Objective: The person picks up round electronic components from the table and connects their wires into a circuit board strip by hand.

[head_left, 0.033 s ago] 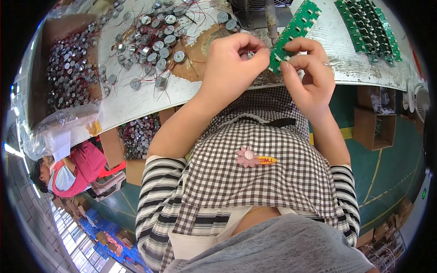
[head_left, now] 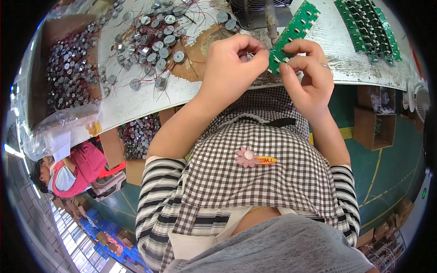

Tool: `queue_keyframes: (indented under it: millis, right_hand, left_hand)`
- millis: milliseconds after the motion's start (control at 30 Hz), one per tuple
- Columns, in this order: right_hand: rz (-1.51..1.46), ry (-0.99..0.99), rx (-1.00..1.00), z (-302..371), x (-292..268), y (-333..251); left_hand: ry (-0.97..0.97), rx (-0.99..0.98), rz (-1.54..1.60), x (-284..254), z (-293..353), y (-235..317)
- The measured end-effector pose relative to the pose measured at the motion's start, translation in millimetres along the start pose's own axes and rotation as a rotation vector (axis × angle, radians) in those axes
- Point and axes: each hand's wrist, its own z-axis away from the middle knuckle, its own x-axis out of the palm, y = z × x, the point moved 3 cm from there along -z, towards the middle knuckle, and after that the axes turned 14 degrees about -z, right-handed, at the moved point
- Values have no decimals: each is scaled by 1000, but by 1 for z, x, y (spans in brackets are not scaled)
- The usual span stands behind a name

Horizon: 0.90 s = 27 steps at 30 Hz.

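Note:
A long green circuit board (head_left: pixel 298 26) with a row of small white parts is tilted up over the table's front edge. My right hand (head_left: pixel 312 75) grips its lower end between thumb and fingers. At the board's lower left edge, my left hand (head_left: pixel 234 63) is closed in a pinch. Something small and greyish shows inside its curled fingers, too hidden to name. Left of that hand, several round silver discs with thin red wires (head_left: pixel 163 53) lie loose on the worn white table (head_left: pixel 118 101).
More green boards (head_left: pixel 366 29) lie in rows at the far right. A large box (head_left: pixel 41 59) of wired discs stands at left, with another box (head_left: pixel 108 148) below the table. Behind the board rises a metal post (head_left: pixel 271 20) beside a dark fan. A person (head_left: pixel 79 170) sits at lower left.
Both hands and the lower end of the board have shifted very slightly to the left. My grip looks the same.

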Motion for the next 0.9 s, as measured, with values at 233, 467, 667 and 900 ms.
queue_keyframes:
  millis: [233,467,667,900]
  right_hand:
    - [23,85,-25,3,-7,0]
    - [-217,239,141,14,-15,17]
    - [-290,248,201,17,-10,19]
    - [-289,241,216,19,-9,22]
  left_hand:
    - [-109,-3,120,3,7,-4]
    - [725,658,-292,-52,9,9]
    - [350,356,-773,-75,-14,-36]
    - [408,546,-545,-56,-25,-26]
